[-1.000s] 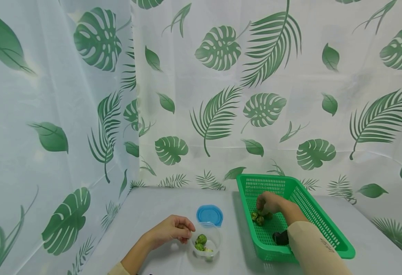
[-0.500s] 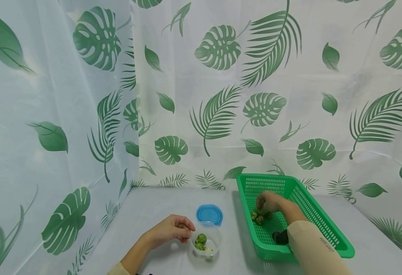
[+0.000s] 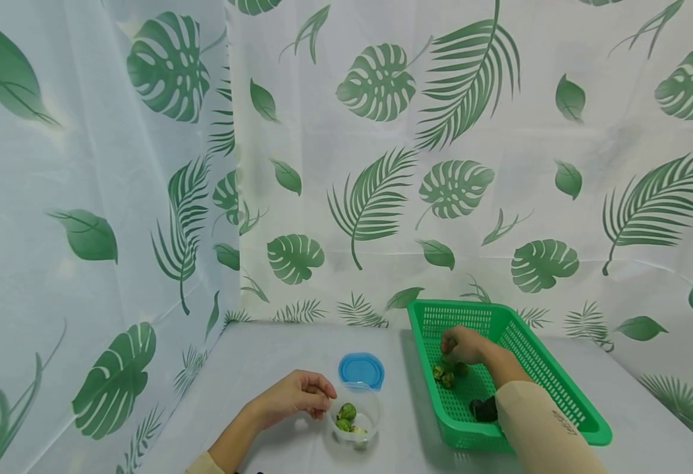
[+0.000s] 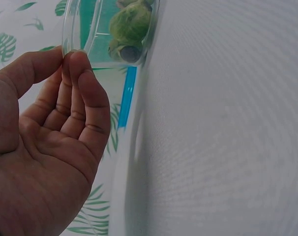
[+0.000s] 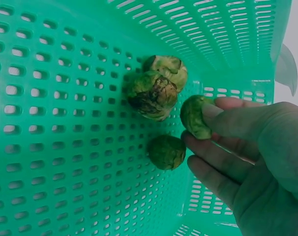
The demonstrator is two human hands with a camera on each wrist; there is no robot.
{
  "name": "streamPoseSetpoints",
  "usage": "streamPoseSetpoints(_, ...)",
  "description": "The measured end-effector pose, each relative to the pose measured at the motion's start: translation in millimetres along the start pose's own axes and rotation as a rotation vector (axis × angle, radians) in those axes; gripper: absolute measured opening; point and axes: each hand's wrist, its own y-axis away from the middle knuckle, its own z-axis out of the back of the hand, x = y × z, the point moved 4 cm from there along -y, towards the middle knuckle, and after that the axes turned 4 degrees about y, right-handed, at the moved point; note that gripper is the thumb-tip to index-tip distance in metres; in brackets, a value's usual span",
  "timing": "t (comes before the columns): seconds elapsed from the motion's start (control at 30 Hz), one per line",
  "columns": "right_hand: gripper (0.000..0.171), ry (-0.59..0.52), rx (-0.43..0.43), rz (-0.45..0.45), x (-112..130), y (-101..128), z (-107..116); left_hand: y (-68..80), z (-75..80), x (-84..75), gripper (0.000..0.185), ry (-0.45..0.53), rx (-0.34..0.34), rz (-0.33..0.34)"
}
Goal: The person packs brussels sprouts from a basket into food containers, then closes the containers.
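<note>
White curtains printed with green tropical leaves [image 3: 376, 197] close in the scene on the left and at the back, and a pale grey tablecloth [image 3: 275, 359] covers the surface across the bottom of the head view.

Lower left of centre in that view, your left hand [image 3: 295, 397] rests on the cloth with its fingers loosely curled. Its fingertips [image 4: 79, 64] touch the rim of the small clear plastic tub [image 3: 355, 421] just to their right. The hand grips nothing. The tub holds a few green Brussels sprouts [image 3: 346, 413]; in the left wrist view one sprout in the tub [image 4: 131, 25] shows at the top edge. Just behind the tub, a round blue plastic lid [image 3: 361, 370] lies flat on the cloth.

Right of centre stands the green perforated plastic basket [image 3: 560, 388]. Your right hand [image 3: 464, 347] is inside its far end, and its thumb and fingertips pinch a single green Brussels sprout [image 5: 195, 117], seen at centre right in the right wrist view. Left of that pinched sprout, a pair of larger, brown-blotched sprouts [image 5: 156, 88] sit touching each other on the basket floor. One darker sprout [image 5: 166, 152] lies just below, close to your fingers. Near the basket's front end, by your beige sleeve [image 3: 539, 428], lies a dark object [image 3: 484, 409] that I cannot make out.
</note>
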Motion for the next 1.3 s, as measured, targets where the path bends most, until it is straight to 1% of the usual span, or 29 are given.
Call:
streamPoseSetpoints(0.2,0.011,0.015,-0.027,0.015,-1.4,-2.1,2.1,0.3,0.3,1.4,0.031,-0.006,-0.004,0.006)
streamPoseSetpoints(0.43,0.014,0.024,-0.076,0.026,4.1,0.1,6.7,1.0,-0.8,-0.1,0.030,-0.005,-0.001,0.007)
streamPoseSetpoints(0.9,0.011,0.013,-0.190,0.063,15.1,-0.3,13.4,1.1,-0.6,-0.1,0.030,-0.015,-0.007,0.007)
streamPoseSetpoints(1.03,0.013,0.012,-0.237,0.064,17.0,-0.5,15.6,1.1,-0.4,0.1,0.030,-0.018,-0.007,0.007)
streamPoseSetpoints(1.2,0.015,0.016,-0.308,0.093,20.9,-1.4,20.3,0.7,-0.1,0.0,0.030,-0.017,-0.008,0.003)
streamPoseSetpoints(1.3,0.016,0.015,-0.333,0.097,22.1,-2.4,22.1,0.5,0.1,0.1,0.031,-0.014,-0.010,0.002)
